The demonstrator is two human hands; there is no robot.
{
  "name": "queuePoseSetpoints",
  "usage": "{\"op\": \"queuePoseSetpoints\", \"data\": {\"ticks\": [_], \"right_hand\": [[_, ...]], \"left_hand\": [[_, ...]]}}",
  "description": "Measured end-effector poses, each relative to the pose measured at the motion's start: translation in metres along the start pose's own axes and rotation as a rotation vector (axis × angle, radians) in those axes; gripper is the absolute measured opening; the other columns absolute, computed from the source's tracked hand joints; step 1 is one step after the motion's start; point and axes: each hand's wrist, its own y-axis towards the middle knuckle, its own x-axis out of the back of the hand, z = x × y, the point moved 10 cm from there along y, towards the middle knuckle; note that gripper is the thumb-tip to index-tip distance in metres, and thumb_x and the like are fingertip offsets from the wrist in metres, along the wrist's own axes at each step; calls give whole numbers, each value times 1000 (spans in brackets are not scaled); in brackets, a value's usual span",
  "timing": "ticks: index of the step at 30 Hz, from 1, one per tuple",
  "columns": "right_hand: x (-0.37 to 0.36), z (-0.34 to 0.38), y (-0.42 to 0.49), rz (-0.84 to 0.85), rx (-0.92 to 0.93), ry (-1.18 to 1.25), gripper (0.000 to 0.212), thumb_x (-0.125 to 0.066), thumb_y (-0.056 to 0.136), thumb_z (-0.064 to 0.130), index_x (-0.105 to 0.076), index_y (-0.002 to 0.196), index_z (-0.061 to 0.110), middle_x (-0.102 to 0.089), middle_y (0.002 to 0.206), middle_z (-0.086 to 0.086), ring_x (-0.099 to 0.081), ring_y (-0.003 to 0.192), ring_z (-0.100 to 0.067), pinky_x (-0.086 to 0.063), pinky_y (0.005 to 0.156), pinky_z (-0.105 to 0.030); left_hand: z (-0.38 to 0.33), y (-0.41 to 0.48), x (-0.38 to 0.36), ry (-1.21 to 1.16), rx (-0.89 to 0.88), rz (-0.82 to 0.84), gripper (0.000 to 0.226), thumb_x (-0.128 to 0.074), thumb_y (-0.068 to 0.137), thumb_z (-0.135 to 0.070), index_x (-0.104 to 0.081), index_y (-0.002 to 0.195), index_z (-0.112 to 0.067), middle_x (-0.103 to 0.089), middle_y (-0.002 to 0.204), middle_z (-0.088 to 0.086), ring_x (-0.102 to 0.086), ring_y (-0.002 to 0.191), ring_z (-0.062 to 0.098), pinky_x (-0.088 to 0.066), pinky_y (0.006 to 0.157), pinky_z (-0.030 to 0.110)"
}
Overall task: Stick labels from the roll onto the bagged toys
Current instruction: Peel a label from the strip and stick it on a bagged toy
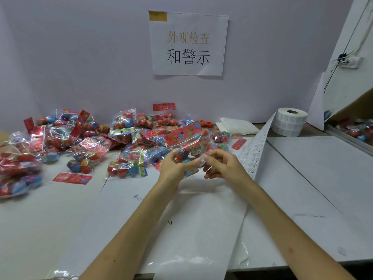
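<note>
At the middle of the bench (pixel 302 178), from the head view, the sticking step itself is in hand. The left hand (pixel 175 164) grips a bagged toy (pixel 187 138) from below, its fingers curled round the lower end and the red header card tilted up and away. The right hand (pixel 224 166) pinches a small white label (pixel 202 161) between thumb and forefinger, right at the bag's near edge (whether it already touches the film I cannot tell). Both forearms reach forward, with the wrists close together. Next, I judge, the label must be laid flat on a smooth patch of film and rubbed down while the bag is held taut so no crease forms. The roll (pixel 290 122) stands well to the right by the wall, and its strip (pixel 254 154) trails down beside the right wrist. A heap of other bags (pixel 90 142) lies to the left.
</note>
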Motion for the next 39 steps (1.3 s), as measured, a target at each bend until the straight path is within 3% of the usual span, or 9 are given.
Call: {"op": "queuePoseSetpoints", "data": {"ticks": [2,6,12,15,20,25,31,35,39], "right_hand": [[3,2,0,-15,10,22,13,-63,99,21,-68,95,9,-72,74,-8,-72,64,-25,-57,60,-26],[6,1,-1,-29,-13,62,15,-61,100,18,-67,97,5,-71,73,-9,-71,63,-24,-57,60,-26],[6,1,-1,-32,-27,89,17,-61,100,20,-67,99,4,-72,77,-13,-73,66,-27,-57,60,-26],[1,0,-2,3,-52,67,25,-59,101,28,-67,103,4,-72,82,-14,-73,68,-29,-58,62,-27],[0,-2,-3,1,-64,53,29,-62,98,34,-65,103,5,-72,79,-12,-72,68,-29,-57,61,-27],[2,-3,0,16,-76,111,16,-61,100,20,-60,92,6,-72,77,-15,-71,66,-29,-55,60,-27],[3,-6,0,23,-87,124,23,-52,104,21,-57,103,-1,-72,81,-18,-72,69,-31,-56,62,-29],[1,0,-2,6,-21,53,46,-69,88,42,-61,104,0,-74,81,-15,-73,70,-31,-57,63,-29],[3,5,-1,38,37,50,40,-80,79,32,-64,101,3,-75,84,-11,-74,72,-28,-58,66,-27]], "left_hand": [[2,-1,-6,-54,8,45,53,-89,69,-16,-64,115,-8,-75,108,11,-77,89,23,-61,72,29],[9,-3,-15,-57,90,141,43,-77,89,-28,-62,122,-7,-75,111,11,-75,97,21,-61,76,32],[3,-2,-11,49,19,132,40,-78,89,-24,-59,119,-7,-74,98,7,-74,77,15,-59,71,28],[-5,0,-9,87,-63,96,31,-80,87,-18,-61,111,-16,-77,83,-7,-75,77,11,-57,65,22],[-12,-1,-11,123,-138,81,31,-79,88,-15,-61,110,-24,-76,91,-8,-74,79,8,-58,67,22],[-12,-2,-12,95,-157,84,33,-79,87,-12,-60,110,-25,-76,93,-7,-75,80,11,-58,68,21],[-11,-1,-12,110,-157,70,37,-80,87,-13,-58,111,-30,-75,94,-6,-75,78,9,-57,66,20],[-17,-4,-12,178,-209,64,33,-80,87,-20,-58,111,-29,-77,86,-7,-74,76,10,-56,65,19],[-17,-6,-13,158,-219,79,21,-74,93,-18,-60,109,-22,-76,82,-1,-72,70,15,-56,62,22]]}}
